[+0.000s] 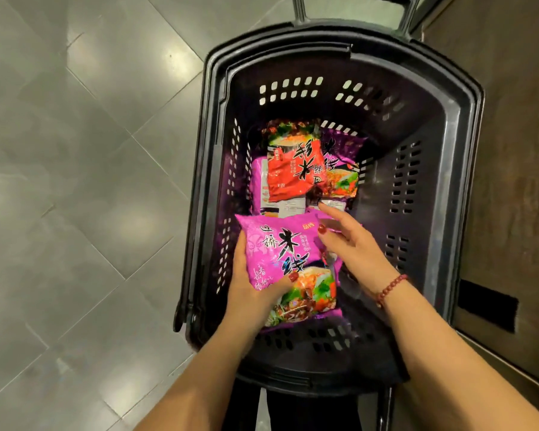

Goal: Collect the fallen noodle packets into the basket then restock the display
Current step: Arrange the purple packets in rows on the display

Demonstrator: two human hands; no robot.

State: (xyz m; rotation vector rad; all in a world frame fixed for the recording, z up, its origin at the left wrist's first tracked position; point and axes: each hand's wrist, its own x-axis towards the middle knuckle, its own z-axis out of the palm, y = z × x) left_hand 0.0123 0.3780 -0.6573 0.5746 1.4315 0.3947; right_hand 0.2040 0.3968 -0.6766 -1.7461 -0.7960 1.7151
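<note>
Black basket [442, 126]; one red packet [293, 172]; three visible purple packets [280, 253]

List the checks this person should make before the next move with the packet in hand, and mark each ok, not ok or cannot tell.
1. Left hand grips the pink packet: ok, thumb on top.
2. Right hand has a hold on its corner: cannot tell; the thumb lies on it.
3. Packet is inside the rim of the basket: ok.
4. Room left in the basket: ok; the red packet and others lie low, well under the rim.
5. No packets left on the floor: none on the tiles in view; beyond them, cannot tell.
6. Display ready for restocking: cannot tell, not in view.
</note>
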